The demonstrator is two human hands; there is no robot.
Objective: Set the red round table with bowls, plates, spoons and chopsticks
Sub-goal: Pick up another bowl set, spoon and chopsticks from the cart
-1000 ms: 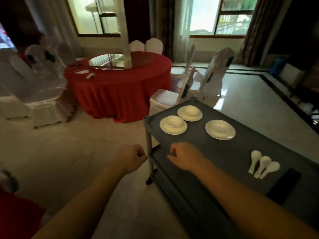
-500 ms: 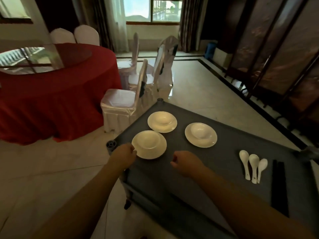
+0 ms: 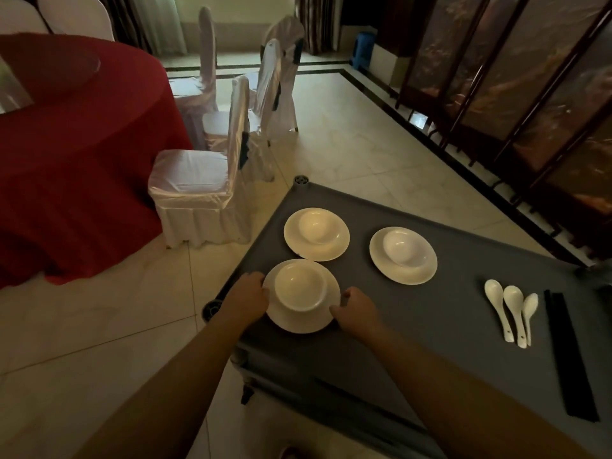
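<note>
The red round table (image 3: pixel 76 154) is cut off at the left edge. On the cart (image 3: pixel 447 326), near its left corner, the left hand (image 3: pixel 246 298) and right hand (image 3: pixel 356 311) curl round the nearest plate (image 3: pixel 298 321) with its bowl (image 3: pixel 300 286); fingertips seem tucked underneath. Spoons (image 3: pixel 511 311) and dark chopsticks (image 3: pixel 568 356) lie toward the right edge.

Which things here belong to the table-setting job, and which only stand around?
For the job:
red round table
three white ceramic bowls on plates
three white ceramic spoons
black chopsticks
grey cart

Standing around:
white-covered chairs
dark folding screen
blue bin
</note>
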